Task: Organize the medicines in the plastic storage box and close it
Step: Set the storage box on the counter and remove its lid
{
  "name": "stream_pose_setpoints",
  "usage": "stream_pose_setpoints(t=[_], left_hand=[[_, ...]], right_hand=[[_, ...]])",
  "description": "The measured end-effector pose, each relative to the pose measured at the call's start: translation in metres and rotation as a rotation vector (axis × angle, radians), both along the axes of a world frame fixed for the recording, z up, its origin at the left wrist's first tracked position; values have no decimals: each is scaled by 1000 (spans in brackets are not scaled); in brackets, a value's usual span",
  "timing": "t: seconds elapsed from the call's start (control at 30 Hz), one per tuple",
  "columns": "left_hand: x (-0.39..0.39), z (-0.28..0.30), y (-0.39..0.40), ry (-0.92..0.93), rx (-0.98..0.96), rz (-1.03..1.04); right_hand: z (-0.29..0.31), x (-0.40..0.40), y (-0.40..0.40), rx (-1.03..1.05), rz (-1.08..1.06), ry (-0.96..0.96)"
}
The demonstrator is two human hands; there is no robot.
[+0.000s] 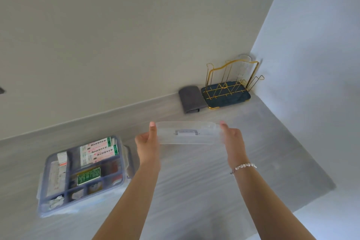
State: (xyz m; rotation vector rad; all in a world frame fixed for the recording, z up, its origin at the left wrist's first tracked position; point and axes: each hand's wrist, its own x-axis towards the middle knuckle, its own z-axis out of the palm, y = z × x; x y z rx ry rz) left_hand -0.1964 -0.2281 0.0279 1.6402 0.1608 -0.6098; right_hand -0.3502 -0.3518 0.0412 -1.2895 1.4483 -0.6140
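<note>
1. Two hands carry the work here: the left hand grips one short end of the clear lid and the right hand grips the other, thumbs laid along the ends and fingers wrapped out of sight beneath. The lid hangs above the countertop, held apart from everything else, with its grey handle facing up.

2. Keep that even, two-ended hold. I judge the lid thin and a bit flexible, so squeezing inward could bow it and spoil the fit.

3. The plastic storage box sits on the counter off to the left, well apart from the lid. Its divided tray already holds the medicines: white cartons at the back, a green packet in the middle, small items along the near edge. The sorting looks done; closing appears to be what remains.

4. Carry the lid leftward and keep it level. The box lies at an angle to the counter edge, so turn the lid to match that slant before lowering.

5. Check that no carton stands proud of the tray rim; a raised corner would stop the lid seating.

6. Set it down flat, press the rim evenly, then fasten the side latches.

7. Farther back, in the corner, stand a folded grey cloth and a gold wire rack on a dark tray, neither near the path.
</note>
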Motion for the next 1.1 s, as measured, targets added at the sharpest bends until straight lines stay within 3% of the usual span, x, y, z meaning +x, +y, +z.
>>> stream_pose_setpoints(t=[0.23, 0.4, 0.87, 1.0, 1.1], left_hand=[[-7, -34, 11, -72, 262, 59], [-14, -68, 27, -33, 321, -41], [-18, -91, 36, -36, 520, -325], [-23, -71, 33, -159, 453, -334], [-23, -47, 36, -237, 347, -339]], right_hand=[[-44, -5, -17, -12, 246, -12], [-74, -5, -16, 153, 164, -8], [-103, 1, -3, 94, 213, 184], [-95, 7, 7, -92, 256, 294], [-80, 22, 26, -150, 312, 180]])
